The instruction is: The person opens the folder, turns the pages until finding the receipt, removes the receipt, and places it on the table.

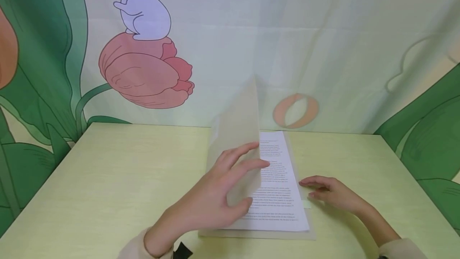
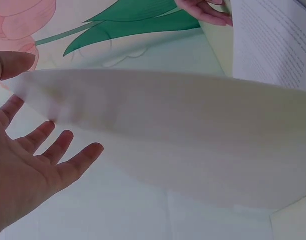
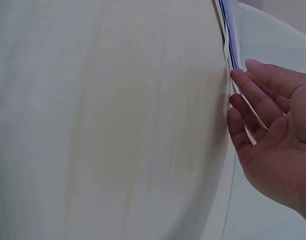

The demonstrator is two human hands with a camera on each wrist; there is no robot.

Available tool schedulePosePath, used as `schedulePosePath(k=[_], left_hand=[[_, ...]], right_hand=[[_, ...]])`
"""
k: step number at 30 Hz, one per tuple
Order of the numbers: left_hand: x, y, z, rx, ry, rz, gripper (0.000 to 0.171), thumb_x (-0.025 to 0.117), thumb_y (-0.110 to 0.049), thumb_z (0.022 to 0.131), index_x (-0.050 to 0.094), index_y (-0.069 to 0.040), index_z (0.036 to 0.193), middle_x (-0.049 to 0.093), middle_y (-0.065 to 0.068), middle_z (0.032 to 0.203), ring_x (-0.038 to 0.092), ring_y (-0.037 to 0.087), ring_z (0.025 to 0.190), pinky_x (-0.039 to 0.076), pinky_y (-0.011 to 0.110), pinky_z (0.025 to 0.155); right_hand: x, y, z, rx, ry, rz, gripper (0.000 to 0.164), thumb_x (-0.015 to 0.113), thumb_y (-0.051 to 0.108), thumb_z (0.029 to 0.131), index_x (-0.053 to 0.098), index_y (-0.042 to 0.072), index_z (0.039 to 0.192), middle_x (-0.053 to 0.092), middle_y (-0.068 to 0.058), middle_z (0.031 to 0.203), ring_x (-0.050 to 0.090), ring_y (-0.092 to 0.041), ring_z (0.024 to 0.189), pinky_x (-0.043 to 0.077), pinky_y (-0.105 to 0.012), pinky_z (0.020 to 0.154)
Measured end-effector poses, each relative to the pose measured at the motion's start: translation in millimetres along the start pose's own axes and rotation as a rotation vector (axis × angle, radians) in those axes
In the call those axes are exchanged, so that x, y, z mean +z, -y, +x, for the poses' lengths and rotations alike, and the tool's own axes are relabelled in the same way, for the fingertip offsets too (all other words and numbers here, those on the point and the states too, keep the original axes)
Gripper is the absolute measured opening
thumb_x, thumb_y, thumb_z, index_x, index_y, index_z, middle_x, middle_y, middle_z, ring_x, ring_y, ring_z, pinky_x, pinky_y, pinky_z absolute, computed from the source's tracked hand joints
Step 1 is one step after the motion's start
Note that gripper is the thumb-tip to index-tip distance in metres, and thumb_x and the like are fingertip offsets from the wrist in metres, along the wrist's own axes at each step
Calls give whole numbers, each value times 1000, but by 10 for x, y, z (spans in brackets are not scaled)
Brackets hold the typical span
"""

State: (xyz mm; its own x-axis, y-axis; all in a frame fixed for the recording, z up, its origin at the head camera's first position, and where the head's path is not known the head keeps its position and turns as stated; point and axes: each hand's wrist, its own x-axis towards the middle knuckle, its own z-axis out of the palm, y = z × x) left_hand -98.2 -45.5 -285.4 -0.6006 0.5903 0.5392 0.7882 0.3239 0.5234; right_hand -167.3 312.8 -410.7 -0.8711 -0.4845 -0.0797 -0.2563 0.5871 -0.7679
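A pale paper folder [image 1: 251,235] lies on the table with its cover [image 1: 238,131] standing up steeply. Inside it, printed sheets [image 1: 284,195] show lines of small text. My left hand [image 1: 215,191] is at the cover's near part, fingers spread along it and fingertips reaching the free edge. In the left wrist view, the cover [image 2: 168,115] bends slightly beside the thumb and fingers of that hand [image 2: 27,155]. My right hand [image 1: 336,195] rests on the table, its loosely bent fingertips right at the folder's right edge. In the right wrist view, this hand [image 3: 278,120] has fingertips beside the stacked sheets [image 3: 233,35].
The pale yellow table [image 1: 118,179] extends to both sides of the folder. Behind it hangs a curtain [image 1: 230,43] printed with a white animal, a pink flower and green leaves. The raised cover overlaps the curtain in the head view.
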Motion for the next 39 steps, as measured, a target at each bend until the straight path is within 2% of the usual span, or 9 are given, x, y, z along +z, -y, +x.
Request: schedulePosePath(k=[11, 17, 20, 23, 29, 31, 35, 37, 39], left_hand=[[-247, 3, -199, -55, -20, -24, 56, 65, -10, 80, 43, -20, 131, 28, -3, 144, 37, 16, 125, 39, 39, 94], [-414, -18, -343, -112, -80, 30, 55, 69, -14, 80, 46, -18, 129, 35, -3, 140, 39, 16, 125, 38, 40, 96], [-489, -7, -417, -134, -114, 38, 60, 73, -12, 76, 47, -18, 129, 38, -3, 138, 41, 15, 122, 40, 35, 95], [-567, 17, -496, -127, -154, 49, 63, 75, -9, 74, 47, -14, 130, 41, 0, 136, 44, 16, 119, 41, 29, 92], [-733, 80, -681, -116, -240, 125, 56, 67, -37, 81, 50, -10, 128, 49, 2, 129, 48, 11, 114, 40, 18, 89], [-784, 101, -752, -127, -268, 153, 58, 72, -33, 78, 51, -9, 127, 52, 1, 126, 48, 8, 112, 40, 16, 88], [-869, 157, -914, -177, -327, 181, 74, 83, 0, 59, 52, -7, 126, 55, 1, 122, 48, 4, 109, 37, 13, 89], [-905, 187, -1003, -219, -351, 194, 81, 83, 7, 53, 52, -8, 126, 55, 1, 122, 48, 3, 109, 36, 11, 89], [-941, 210, -1088, -270, -372, 206, 83, 83, 7, 52, 52, -10, 127, 55, -2, 122, 47, 1, 108, 34, 10, 89]], right_hand=[[18, -36, -12, 21, -1, 6, 34, 64, 16, 86, 59, 7, 118, 58, -10, 120, 53, -19, 109, 45, -23, 80], [25, -31, -8, 2, -1, 15, 35, 63, 18, 87, 58, 7, 119, 58, -9, 120, 52, -16, 111, 44, -23, 82], [30, -28, -4, -2, -5, 11, 34, 63, 18, 87, 58, 7, 119, 59, -8, 120, 52, -14, 111, 44, -23, 82], [33, -22, -2, -4, -10, 2, 34, 63, 18, 87, 59, 8, 118, 59, -7, 120, 52, -15, 111, 44, -23, 83], [30, 11, -8, 7, -22, -15, 33, 62, 19, 87, 59, 7, 118, 59, -8, 119, 51, -23, 112, 44, -24, 83], [31, 22, -11, 11, -23, -16, 33, 62, 18, 88, 59, 7, 118, 59, -9, 119, 51, -25, 112, 44, -24, 84], [37, 18, -7, 14, -19, -18, 33, 61, 18, 88, 58, 7, 119, 58, -9, 120, 50, -25, 113, 44, -24, 84], [38, 7, -5, 13, -17, -17, 33, 61, 18, 88, 58, 7, 119, 58, -9, 120, 50, -25, 113, 44, -24, 84], [36, -6, -3, 15, -14, -15, 33, 60, 18, 88, 58, 7, 119, 58, -9, 121, 50, -24, 114, 43, -24, 84]])
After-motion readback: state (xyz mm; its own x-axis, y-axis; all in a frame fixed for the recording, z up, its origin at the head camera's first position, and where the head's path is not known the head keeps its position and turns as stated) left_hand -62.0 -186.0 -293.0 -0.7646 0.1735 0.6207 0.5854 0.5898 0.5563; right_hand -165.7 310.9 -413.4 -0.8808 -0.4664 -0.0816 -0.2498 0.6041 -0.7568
